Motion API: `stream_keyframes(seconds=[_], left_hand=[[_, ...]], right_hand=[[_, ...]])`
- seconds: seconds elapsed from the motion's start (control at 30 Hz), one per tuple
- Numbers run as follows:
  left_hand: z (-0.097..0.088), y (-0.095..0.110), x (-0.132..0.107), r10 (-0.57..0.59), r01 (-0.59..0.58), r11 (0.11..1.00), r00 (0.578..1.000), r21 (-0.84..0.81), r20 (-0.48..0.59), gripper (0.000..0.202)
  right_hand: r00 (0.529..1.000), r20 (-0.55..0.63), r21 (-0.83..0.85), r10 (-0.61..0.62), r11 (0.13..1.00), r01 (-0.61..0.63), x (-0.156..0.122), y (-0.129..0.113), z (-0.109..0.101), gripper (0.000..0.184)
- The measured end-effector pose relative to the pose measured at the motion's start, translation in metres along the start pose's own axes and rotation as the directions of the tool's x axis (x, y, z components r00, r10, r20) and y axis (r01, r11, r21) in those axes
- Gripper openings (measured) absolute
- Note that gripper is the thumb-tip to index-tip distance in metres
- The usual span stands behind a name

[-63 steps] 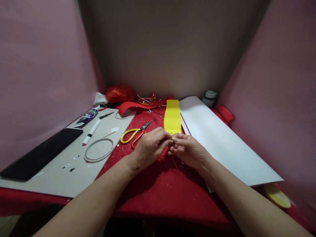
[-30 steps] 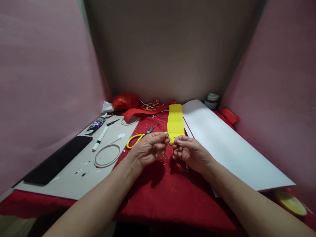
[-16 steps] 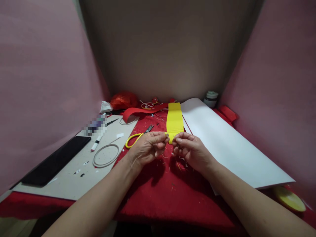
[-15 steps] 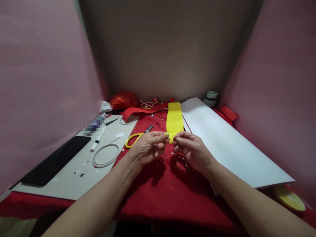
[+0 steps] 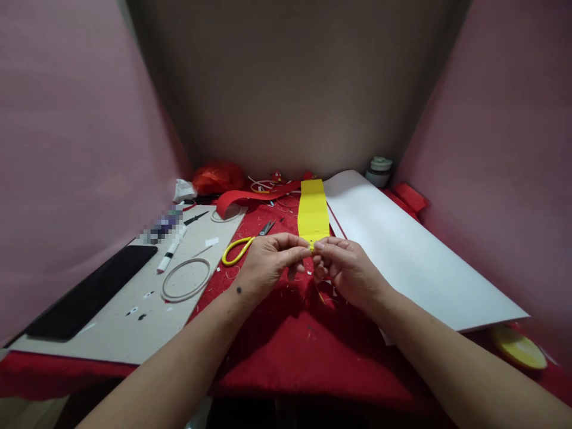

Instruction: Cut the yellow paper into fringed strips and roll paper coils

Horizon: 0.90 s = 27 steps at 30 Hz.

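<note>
A ribbed yellow paper strip [image 5: 313, 211] lies lengthwise on the red cloth [image 5: 290, 345], running away from me. My left hand [image 5: 268, 265] and my right hand [image 5: 346, 268] meet at its near end. Both pinch that near edge between thumb and fingertips, the other fingers curled under. Yellow-handled scissors [image 5: 239, 249] lie just left of my left hand, partly hidden by it.
A grey board [image 5: 134, 322] at the left carries a wire ring [image 5: 185, 279], a marker [image 5: 168, 256], a glue tube and a black tablet [image 5: 84, 295]. A white sheet [image 5: 415, 262] lies to the right, a red strip [image 5: 250, 196] and jar [image 5: 379, 170] at the back.
My hands have closed together on the strip's near end; the fingertips that were slightly apart now touch. The view has shifted a little.
</note>
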State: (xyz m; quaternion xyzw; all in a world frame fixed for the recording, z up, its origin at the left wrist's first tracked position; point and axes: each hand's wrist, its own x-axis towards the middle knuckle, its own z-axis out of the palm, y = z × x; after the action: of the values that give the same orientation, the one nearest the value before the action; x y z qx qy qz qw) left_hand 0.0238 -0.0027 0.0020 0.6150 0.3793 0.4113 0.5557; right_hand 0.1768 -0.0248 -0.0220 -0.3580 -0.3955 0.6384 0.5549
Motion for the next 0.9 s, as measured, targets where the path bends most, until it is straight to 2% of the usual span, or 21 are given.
stream_keyframes(seconds=[0.2, 0.33, 0.47, 0.7, 0.8, 0.9], left_hand=[[0.003, 0.001, -0.002, 0.062, -0.055, 0.989, 0.997, 0.134, -0.047, 0.010], [0.003, 0.000, -0.003, 0.157, -0.143, 0.971, 0.985, 0.191, -0.065, 0.006], [0.003, -0.003, -0.004, 0.259, -0.232, 0.928, 0.964, 0.293, -0.058, 0.003], [0.003, -0.008, -0.004, 0.432, -0.374, 0.801, 0.902, 0.468, -0.020, 0.004], [0.003, -0.009, -0.004, 0.473, -0.407, 0.761, 0.881, 0.505, -0.005, 0.004], [0.003, -0.010, -0.003, 0.465, -0.395, 0.781, 0.885, 0.483, -0.029, 0.006]], right_hand=[[0.999, 0.019, -0.070, -0.045, 0.997, 0.046, -0.002, 0.001, -0.001, 0.017], [0.999, 0.018, -0.081, -0.032, 0.996, 0.033, -0.001, 0.001, -0.002, 0.015], [0.999, 0.019, -0.053, -0.031, 0.998, 0.032, 0.000, 0.002, -0.003, 0.013], [1.000, 0.007, -0.033, -0.010, 0.999, 0.010, 0.001, 0.004, -0.004, 0.012], [1.000, -0.001, -0.023, 0.005, 1.000, -0.005, 0.001, 0.004, -0.003, 0.012], [1.000, 0.012, 0.056, 0.026, 0.998, -0.026, 0.002, 0.002, -0.002, 0.011]])
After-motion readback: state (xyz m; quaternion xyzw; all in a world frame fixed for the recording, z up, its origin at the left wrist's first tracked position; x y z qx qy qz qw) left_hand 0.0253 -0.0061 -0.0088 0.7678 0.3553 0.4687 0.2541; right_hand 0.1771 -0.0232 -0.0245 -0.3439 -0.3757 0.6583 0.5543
